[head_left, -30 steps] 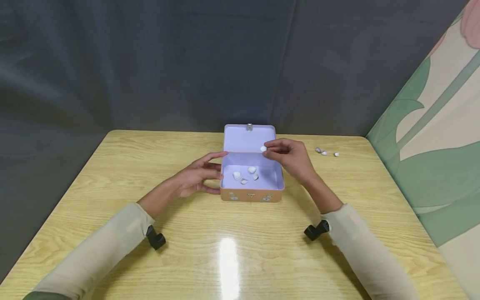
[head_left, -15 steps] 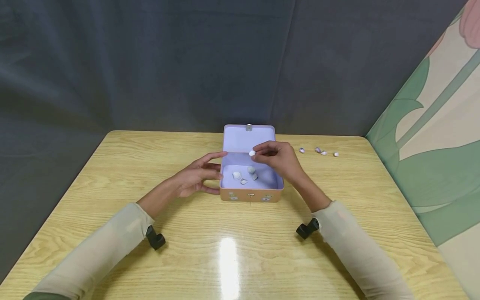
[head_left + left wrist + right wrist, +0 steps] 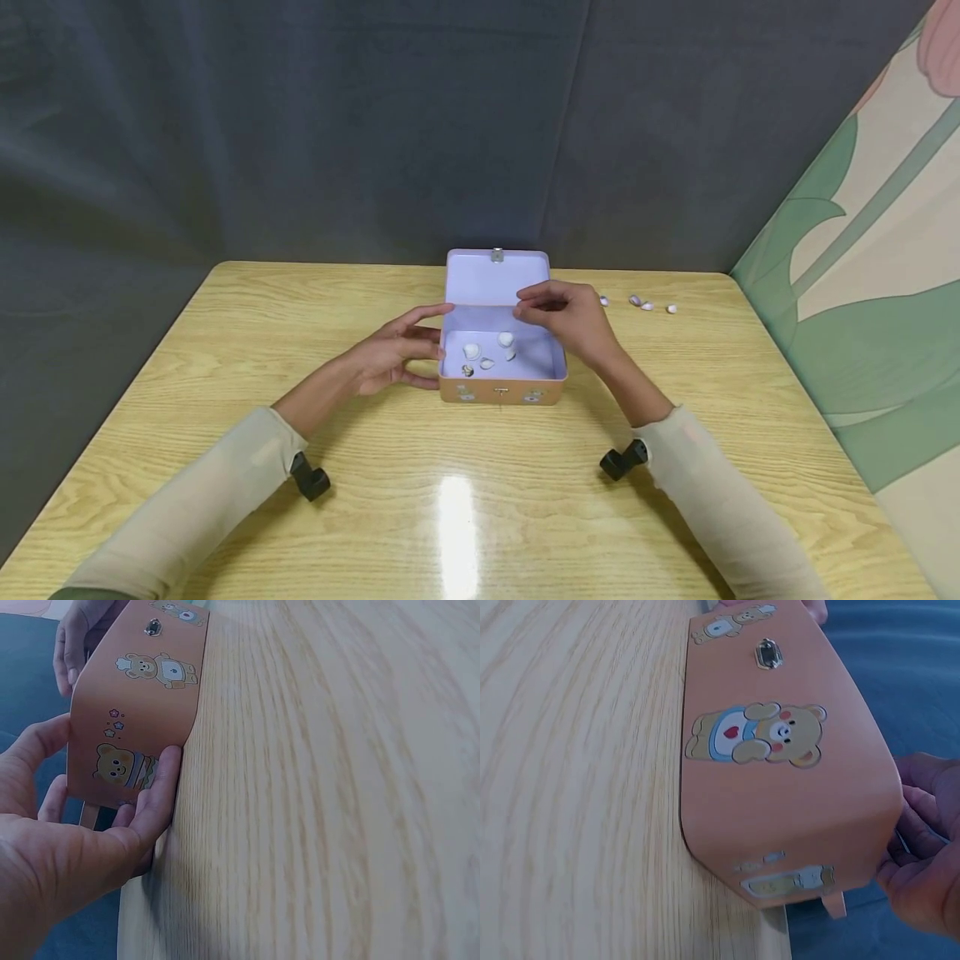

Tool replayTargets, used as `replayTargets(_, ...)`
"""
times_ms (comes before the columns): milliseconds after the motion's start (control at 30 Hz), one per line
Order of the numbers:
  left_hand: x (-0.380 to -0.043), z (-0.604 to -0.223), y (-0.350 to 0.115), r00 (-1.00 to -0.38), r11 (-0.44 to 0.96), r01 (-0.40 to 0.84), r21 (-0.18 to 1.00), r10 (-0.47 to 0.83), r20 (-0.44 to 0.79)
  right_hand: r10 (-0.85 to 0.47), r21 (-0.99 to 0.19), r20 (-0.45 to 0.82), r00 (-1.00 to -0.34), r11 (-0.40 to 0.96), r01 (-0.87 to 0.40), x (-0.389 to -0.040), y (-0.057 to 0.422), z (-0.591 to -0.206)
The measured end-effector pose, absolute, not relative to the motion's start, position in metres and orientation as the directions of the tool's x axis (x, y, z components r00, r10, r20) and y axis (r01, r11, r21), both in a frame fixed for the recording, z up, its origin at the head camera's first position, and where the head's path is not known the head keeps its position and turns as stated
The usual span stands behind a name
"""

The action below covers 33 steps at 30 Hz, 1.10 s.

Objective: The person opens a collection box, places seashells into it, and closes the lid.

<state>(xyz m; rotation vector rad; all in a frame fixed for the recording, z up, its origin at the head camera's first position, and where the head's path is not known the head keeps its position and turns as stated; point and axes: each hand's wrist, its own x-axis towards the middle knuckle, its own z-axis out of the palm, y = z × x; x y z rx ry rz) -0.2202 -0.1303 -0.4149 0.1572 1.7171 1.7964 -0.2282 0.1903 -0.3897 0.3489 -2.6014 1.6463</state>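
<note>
A tin box (image 3: 503, 391), orange outside with bear pictures and lilac inside, stands with its lid (image 3: 498, 279) raised. Several small seashells (image 3: 471, 352) lie on its floor, among them a darker-patterned one (image 3: 467, 370) at the front left corner. My left hand (image 3: 393, 354) rests spread fingers on the box's left end. In the left wrist view, one fingertip (image 3: 171, 757) lies low on the box near the table. Over the box's right rear part hangs my right hand (image 3: 562, 312), thumb and fingers bent loosely, with no shell visible between the tips.
More seashells (image 3: 647, 306) lie in a loose row on the wooden table (image 3: 300, 500), right of the box near the back edge. A dark curtain (image 3: 375, 125) hangs behind, and a leaf-patterned panel (image 3: 885, 317) stands along the right.
My right hand moved left over the box with a white seashell, let it go, and drew back slightly right. Another shell now shows at the box's front left. The left hand stayed put.
</note>
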Motion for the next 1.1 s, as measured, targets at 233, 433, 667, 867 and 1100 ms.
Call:
replayTargets(233, -0.22, -0.414, -0.131, -0.786, 0.053, -0.365, 0.93, 0.517, -0.338, -0.125, -0.897, 0.171, -0.977, 0.39, -0.207, -0.225, 0.211, -0.392)
replayTargets(433, -0.22, -0.414, -0.131, -0.786, 0.048, -0.368, 0.928, 0.518, -0.338, -0.09, -0.911, 0.163, -0.983, 0.369, -0.185, -0.222, 0.23, -0.391)
replayTargets(667, -0.22, -0.414, -0.13, -0.786, 0.047, -0.364, 0.93, 0.521, -0.334, -0.067, -0.909, 0.163, -0.984, 0.378, -0.176, -0.223, 0.252, -0.39)
replayTargets(867, -0.221, -0.414, -0.13, -0.786, 0.048, -0.367, 0.929, 0.518, -0.337, -0.04, -0.911, 0.165, -0.985, 0.377, -0.168, -0.225, 0.27, -0.389)
replayTargets(1100, -0.222, -0.416, -0.13, -0.787, 0.052, -0.361, 0.931, 0.518, -0.334, -0.001, -0.91, 0.158, -0.987, 0.387, -0.146, -0.23, 0.295, -0.393)
